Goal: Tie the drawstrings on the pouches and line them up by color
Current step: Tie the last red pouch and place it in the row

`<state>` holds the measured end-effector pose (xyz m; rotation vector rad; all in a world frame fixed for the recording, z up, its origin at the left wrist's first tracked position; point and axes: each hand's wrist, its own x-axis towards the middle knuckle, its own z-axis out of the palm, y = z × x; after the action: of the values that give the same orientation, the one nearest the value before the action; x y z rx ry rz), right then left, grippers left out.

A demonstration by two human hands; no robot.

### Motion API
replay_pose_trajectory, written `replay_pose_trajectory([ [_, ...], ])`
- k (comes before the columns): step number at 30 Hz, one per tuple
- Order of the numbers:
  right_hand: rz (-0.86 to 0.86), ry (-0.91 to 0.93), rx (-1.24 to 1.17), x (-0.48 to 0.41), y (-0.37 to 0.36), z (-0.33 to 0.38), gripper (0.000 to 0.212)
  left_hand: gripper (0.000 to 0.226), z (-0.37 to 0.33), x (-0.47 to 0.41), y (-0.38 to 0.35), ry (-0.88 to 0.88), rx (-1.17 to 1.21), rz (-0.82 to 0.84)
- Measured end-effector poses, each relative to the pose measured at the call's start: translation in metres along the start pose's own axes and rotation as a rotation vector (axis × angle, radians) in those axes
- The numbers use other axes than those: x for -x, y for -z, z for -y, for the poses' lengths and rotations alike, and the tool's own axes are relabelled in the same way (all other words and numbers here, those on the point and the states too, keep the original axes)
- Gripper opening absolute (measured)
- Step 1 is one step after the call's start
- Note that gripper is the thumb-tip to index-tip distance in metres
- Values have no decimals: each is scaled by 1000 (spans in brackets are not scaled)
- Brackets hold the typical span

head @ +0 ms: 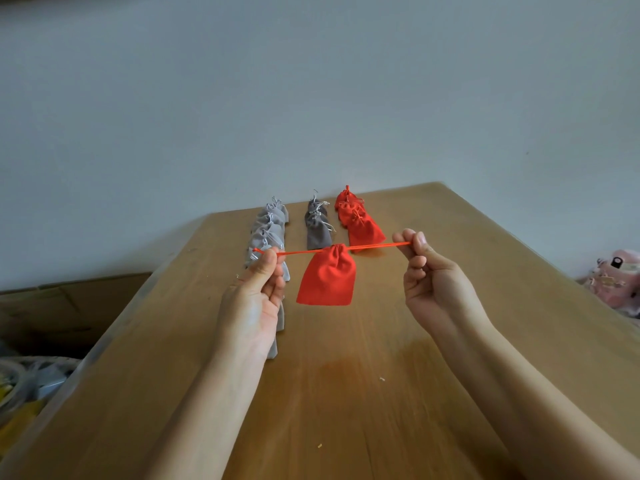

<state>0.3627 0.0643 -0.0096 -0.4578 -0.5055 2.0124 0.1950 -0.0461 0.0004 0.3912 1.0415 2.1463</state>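
A red pouch (327, 277) hangs in the air above the wooden table (363, 393), its mouth gathered tight. Its red drawstring (374, 246) is stretched straight out to both sides. My left hand (258, 289) pinches the left end of the string and my right hand (427, 271) pinches the right end. Behind them three rows lie on the table: light grey pouches (268, 230) on the left, dark grey pouches (317, 226) in the middle, red pouches (360, 221) on the right. My left hand hides the near part of the light grey row.
A pale wall stands behind the table's far edge. A cardboard box (69, 306) and loose clutter sit off the left side. A pink soft toy (616, 278) lies beyond the right edge. Bare wood stretches between me and the rows.
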Motion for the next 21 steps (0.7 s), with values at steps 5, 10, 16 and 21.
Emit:
replay_pose_trajectory([
  [5,120,1,7,6,-3,-1,14,13,-1,0,1,44,92,110],
  [10,262,21,260,16,-11,-8,16,34,-7,3,0,51,-2,280],
  [16,469,63,622,27,-17,-14,23,24,-5,19,-6,133,-443,288],
  [21,569,157,820,33,-19,-18,23,15,-5,27,-6,181,-561,368],
])
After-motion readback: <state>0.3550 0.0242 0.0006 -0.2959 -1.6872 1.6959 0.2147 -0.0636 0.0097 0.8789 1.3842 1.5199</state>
